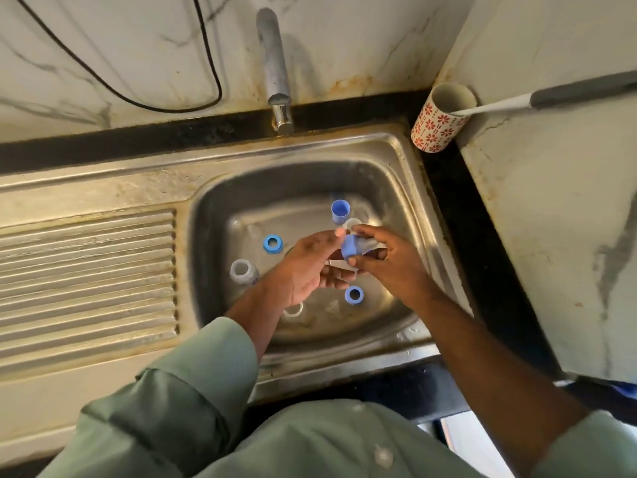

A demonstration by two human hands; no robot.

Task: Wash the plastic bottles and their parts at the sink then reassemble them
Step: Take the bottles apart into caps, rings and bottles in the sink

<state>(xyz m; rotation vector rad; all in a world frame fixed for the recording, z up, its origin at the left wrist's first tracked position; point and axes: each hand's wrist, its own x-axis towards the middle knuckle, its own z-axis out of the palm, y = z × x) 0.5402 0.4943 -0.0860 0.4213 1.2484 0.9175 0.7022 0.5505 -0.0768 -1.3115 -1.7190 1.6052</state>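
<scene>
Head view. Landmark: the sink (396, 160), a steel basin bounded by a ribbed drainboard (86, 270) on one side and a wall corner on the other. The faucet (274, 63) stands behind the basin rim.

Both hands meet above the basin centre. The right hand (389, 263) pinches a small blue bottle part (351, 244) between thumb and fingers. The left hand (306, 267) touches the same part with its thumb tip, fingers loosely curled beneath. The part's long axis cannot be determined.

Loose parts lie on the basin floor, well apart:
- blue cap (340, 210), upright, opening facing up, toward the faucet;
- blue ring (273, 243) and clear bottle (244, 271), toward the drainboard;
- second blue ring (354, 294), toward the front rim.
</scene>
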